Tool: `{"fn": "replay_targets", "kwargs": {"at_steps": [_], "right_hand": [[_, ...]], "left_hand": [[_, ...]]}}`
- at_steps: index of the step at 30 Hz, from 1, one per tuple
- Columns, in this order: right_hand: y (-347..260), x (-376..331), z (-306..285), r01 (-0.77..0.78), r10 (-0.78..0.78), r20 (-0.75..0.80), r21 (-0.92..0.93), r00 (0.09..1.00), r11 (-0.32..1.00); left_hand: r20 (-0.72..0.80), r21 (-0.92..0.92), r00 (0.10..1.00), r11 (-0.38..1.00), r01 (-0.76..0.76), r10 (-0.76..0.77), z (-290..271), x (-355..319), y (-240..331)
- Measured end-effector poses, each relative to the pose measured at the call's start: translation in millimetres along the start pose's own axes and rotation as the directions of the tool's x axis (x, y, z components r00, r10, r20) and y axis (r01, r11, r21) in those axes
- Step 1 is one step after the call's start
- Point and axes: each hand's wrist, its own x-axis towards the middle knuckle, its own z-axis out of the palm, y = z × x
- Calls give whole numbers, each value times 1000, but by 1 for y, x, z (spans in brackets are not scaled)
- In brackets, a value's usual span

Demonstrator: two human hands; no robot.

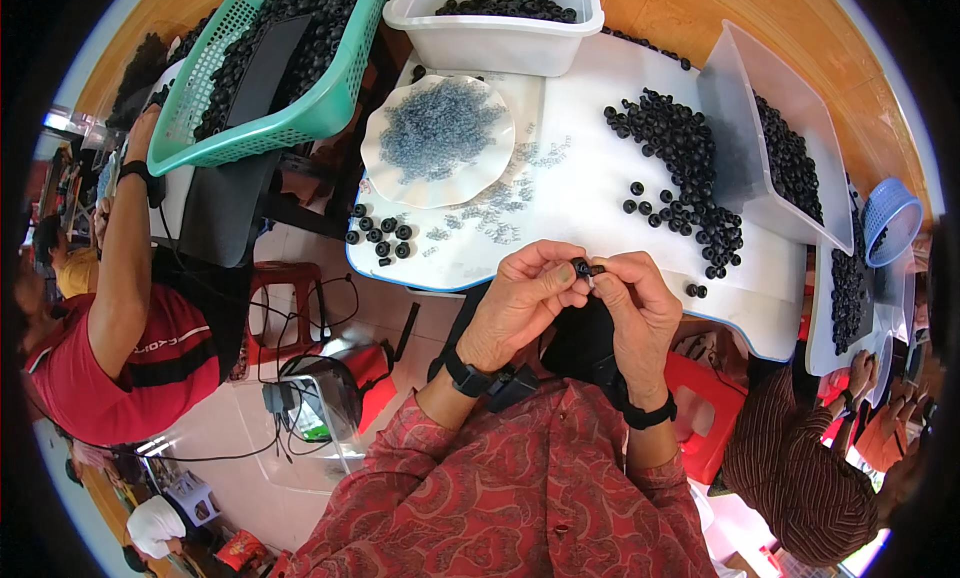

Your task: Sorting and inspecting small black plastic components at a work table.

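Note:
In front of my chest, just off the table's near edge, my two hands meet with fingertips pinched. My left hand [530,293] is closed on a small black round part [580,268]. The thumb and forefinger of my right hand [642,306] close on a small dark piece at the black part's right side; whether the two are joined I cannot tell. Similar black parts [690,183] lie heaped on the white table to the right, and a small group [384,228] sits at its left edge. A scalloped white plate [440,194] holds small translucent pieces.
Loose translucent pieces [490,213] are scattered beside the plate. A white tub [490,50] and a clear bin [738,153], both with black parts, stand at the back and right. A full green basket [290,128] is at the left. Co-workers sit on both sides; cables [285,398] hang at the left.

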Motion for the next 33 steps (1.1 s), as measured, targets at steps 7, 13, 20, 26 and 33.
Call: {"fn": "replay_targets", "kwargs": {"at_steps": [7, 13, 20, 26, 33], "right_hand": [[-1, 2, 2, 25, -24, 11, -26, 1000, 999], [-3, 2, 3, 41, -40, 15, -65, 999, 997], [0, 2, 4, 98, -97, 18, -168, 995, 981], [0, 0, 7, 112, -114, 1, -201, 993, 973], [-6, 0, 11, 189, -199, -9, -279, 980, 942]], "left_hand": [[-1, -11, 1000, 1000, -4, 4, -1, -1, 0], [-7, -3, 1000, 1000, -3, 3, -3, -1, 0], [-25, 35, 999, 999, -29, 30, 0, -1, 1], [-39, 57, 998, 998, -38, 40, 1, -2, 1], [-65, 145, 995, 988, -61, 71, 7, -4, 3]]}}
